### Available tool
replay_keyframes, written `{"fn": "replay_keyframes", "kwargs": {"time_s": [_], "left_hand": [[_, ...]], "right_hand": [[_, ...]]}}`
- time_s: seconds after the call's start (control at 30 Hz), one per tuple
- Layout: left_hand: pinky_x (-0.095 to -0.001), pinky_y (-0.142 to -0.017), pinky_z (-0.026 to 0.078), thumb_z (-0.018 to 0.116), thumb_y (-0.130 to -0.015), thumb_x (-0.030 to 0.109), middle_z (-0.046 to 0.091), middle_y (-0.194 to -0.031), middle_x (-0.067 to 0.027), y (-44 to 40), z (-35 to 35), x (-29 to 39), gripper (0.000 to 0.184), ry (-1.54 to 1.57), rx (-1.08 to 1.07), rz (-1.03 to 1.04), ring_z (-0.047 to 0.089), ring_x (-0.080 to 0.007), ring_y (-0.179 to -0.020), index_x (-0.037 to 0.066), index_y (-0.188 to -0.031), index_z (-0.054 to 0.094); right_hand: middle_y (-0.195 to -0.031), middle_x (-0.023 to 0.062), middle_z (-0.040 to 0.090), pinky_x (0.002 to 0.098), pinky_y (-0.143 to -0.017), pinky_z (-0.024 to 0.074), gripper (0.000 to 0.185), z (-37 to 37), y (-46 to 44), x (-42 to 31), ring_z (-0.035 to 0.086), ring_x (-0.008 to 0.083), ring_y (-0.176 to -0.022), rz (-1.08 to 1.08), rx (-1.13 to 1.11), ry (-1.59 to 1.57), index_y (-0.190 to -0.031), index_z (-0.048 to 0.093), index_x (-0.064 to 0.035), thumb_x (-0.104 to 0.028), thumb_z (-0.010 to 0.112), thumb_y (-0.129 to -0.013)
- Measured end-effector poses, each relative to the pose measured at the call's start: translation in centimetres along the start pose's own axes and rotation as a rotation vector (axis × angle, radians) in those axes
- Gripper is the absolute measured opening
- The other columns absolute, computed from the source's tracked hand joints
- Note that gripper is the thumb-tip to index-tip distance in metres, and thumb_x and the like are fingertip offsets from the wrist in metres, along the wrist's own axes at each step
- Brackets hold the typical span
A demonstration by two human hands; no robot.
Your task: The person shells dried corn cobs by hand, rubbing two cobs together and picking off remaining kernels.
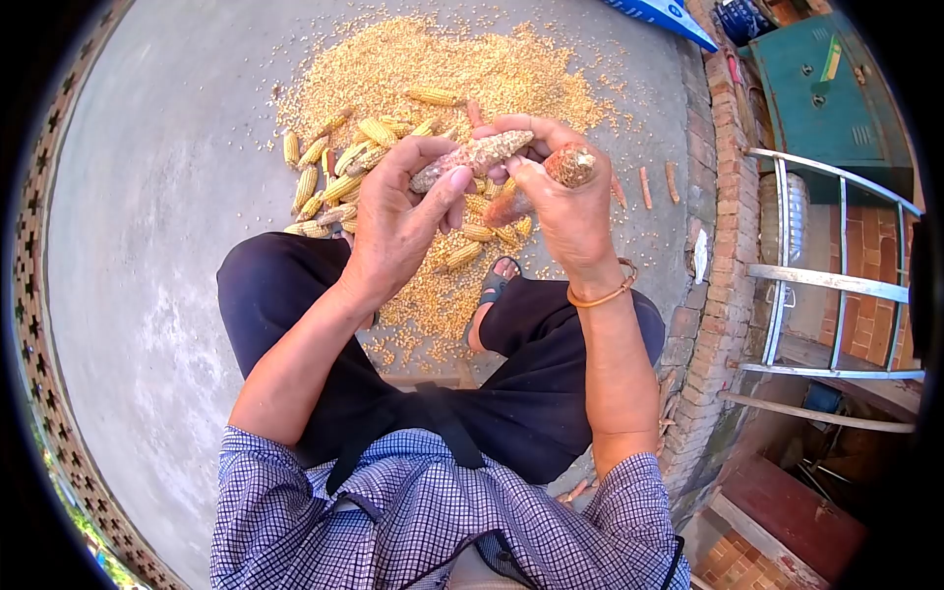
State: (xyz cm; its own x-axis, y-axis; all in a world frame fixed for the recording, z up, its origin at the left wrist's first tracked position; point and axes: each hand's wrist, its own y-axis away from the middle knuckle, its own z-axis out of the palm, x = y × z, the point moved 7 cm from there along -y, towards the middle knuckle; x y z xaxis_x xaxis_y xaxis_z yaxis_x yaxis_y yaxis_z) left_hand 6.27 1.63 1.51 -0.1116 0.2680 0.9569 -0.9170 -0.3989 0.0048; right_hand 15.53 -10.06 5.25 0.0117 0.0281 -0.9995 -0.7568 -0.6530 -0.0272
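Between my hands, a mostly stripped corn cob [474,160] with pale kernels left on it lies at a slant. My left hand [408,197] is closed round its lower left end, thumb on top. My right hand [565,206] grips a reddish bare cob [571,165], whose rough end sticks out above the palm; its fingers and thumb also meet the pale cob's tip. Beneath the hands is a heap of yellow ears of corn [339,189], partly hidden by my left hand. Loose kernels [433,64] spread in a wide pile beyond them.
Bare red cobs [672,182] lie on the concrete floor [187,197] at the right. A low brick edge [730,216] runs along that side, with a metal frame [831,279] and a green cabinet [816,93] past it. My sandalled foot [500,273] stands beside the kernels.
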Motion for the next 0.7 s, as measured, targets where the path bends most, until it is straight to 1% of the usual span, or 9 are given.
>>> {"fn": "replay_keyframes", "kwargs": {"time_s": [0.07, 0.13, 0.23, 0.33, 0.4, 0.43, 0.57, 0.67, 0.7], "left_hand": [[-0.0207, -0.056, 0.046, 0.064, -0.094, 0.010, 0.060, -0.083, -0.0037, -0.2, -0.3, 0.1, 0.025, -0.019, 0.010, 0.015, 0.055, -0.0055, -0.065, -0.001, -0.115, 0.054], [-0.0208, -0.057, 0.047, 0.065, -0.093, 0.009, 0.061, -0.084, -0.0037, -0.3, -0.6, 0.1, 0.026, -0.049, 0.025, 0.029, 0.055, -0.0057, -0.065, -0.001, -0.114, 0.054], [-0.0208, -0.059, 0.048, 0.066, -0.091, 0.007, 0.061, -0.089, -0.0050, 0.0, -0.4, -0.1, 0.028, -0.104, 0.012, 0.067, 0.059, -0.0068, -0.069, -0.002, -0.115, 0.053], [-0.0213, -0.060, 0.050, 0.066, -0.091, 0.005, 0.062, -0.095, -0.0067, 0.1, -0.3, 0.0, 0.029, -0.113, 0.005, 0.045, 0.063, -0.0084, -0.075, -0.003, -0.116, 0.052], [-0.0220, -0.061, 0.051, 0.065, -0.092, 0.004, 0.062, -0.096, -0.0086, 0.0, -0.3, -0.2, 0.029, -0.058, -0.019, 0.051, 0.064, -0.0097, -0.077, -0.004, -0.117, 0.051], [-0.0224, -0.061, 0.052, 0.064, -0.092, 0.003, 0.062, -0.097, -0.0095, -0.1, -0.3, -0.2, 0.030, -0.030, -0.033, 0.056, 0.064, -0.0104, -0.078, -0.005, -0.117, 0.051], [-0.0261, -0.065, 0.054, 0.059, -0.094, 0.003, 0.062, -0.104, -0.0141, -0.2, -0.6, -0.3, 0.033, -0.116, -0.014, 0.062, 0.066, -0.0170, -0.083, -0.007, -0.124, 0.049], [-0.0291, -0.070, 0.057, 0.054, -0.098, 0.006, 0.058, -0.116, -0.0184, -0.9, -1.9, -0.8, 0.037, -0.205, 0.043, 0.068, 0.066, -0.0227, -0.094, -0.009, -0.130, 0.045], [-0.0301, -0.075, 0.057, 0.054, -0.098, 0.008, 0.058, -0.118, -0.0180, -1.1, -2.3, -1.0, 0.038, -0.210, 0.043, 0.042, 0.066, -0.0228, -0.098, -0.009, -0.131, 0.044]], "right_hand": [[-0.093, 0.0047, 0.067, 0.0202, -0.060, 0.0555, 0.025, -0.5, -0.1, -0.4, 0.061, 0.0067, -0.076, 0.043, 0.016, 0.033, -0.107, 0.068, -0.0014, 0.005, 0.059, -0.085], [-0.095, 0.0046, 0.068, 0.0245, -0.078, 0.0538, 0.021, -0.9, -0.4, -0.7, 0.061, 0.0081, -0.078, -0.041, -0.018, 0.132, -0.106, 0.068, -0.0017, 0.001, 0.065, -0.085], [-0.095, 0.0045, 0.069, 0.0299, -0.099, 0.0449, 0.018, -0.7, -0.4, -0.8, 0.061, 0.0098, -0.082, -0.133, -0.058, 0.268, -0.102, 0.069, -0.0013, -0.004, 0.072, -0.084], [-0.092, 0.0044, 0.070, 0.0321, -0.108, 0.0382, 0.016, -0.5, -0.2, -0.7, 0.061, 0.0094, -0.084, -0.072, -0.073, 0.271, -0.098, 0.069, -0.0010, -0.006, 0.074, -0.083], [-0.090, 0.0046, 0.070, 0.0313, -0.105, 0.0402, 0.015, -0.6, -0.1, -0.7, 0.061, 0.0087, -0.084, -0.063, -0.080, 0.269, -0.097, 0.069, -0.0008, -0.006, 0.074, -0.083], [-0.089, 0.0049, 0.070, 0.0303, -0.101, 0.0435, 0.015, -0.7, -0.1, -0.7, 0.062, 0.0085, -0.083, -0.100, -0.084, 0.287, -0.097, 0.068, -0.0006, -0.006, 0.073, -0.084], [-0.087, 0.0056, 0.070, 0.0254, -0.077, 0.0528, 0.018, -2.6, -0.5, -0.6, 0.063, 0.0084, -0.075, -0.102, -0.087, 0.244, -0.099, 0.067, -0.0004, -0.009, 0.073, -0.085], [-0.086, 0.0056, 0.069, 0.0225, -0.061, 0.0495, 0.018, -7.7, -0.6, -1.1, 0.063, 0.0091, -0.068, -0.104, 0.013, 0.418, -0.100, 0.066, -0.0003, -0.011, 0.072, -0.087], [-0.082, 0.0057, 0.069, 0.0240, -0.061, 0.0495, 0.017, -10.3, -0.2, -0.6, 0.063, 0.0098, -0.067, -0.045, 0.048, 0.534, -0.098, 0.067, -0.0006, -0.013, 0.072, -0.087]]}}
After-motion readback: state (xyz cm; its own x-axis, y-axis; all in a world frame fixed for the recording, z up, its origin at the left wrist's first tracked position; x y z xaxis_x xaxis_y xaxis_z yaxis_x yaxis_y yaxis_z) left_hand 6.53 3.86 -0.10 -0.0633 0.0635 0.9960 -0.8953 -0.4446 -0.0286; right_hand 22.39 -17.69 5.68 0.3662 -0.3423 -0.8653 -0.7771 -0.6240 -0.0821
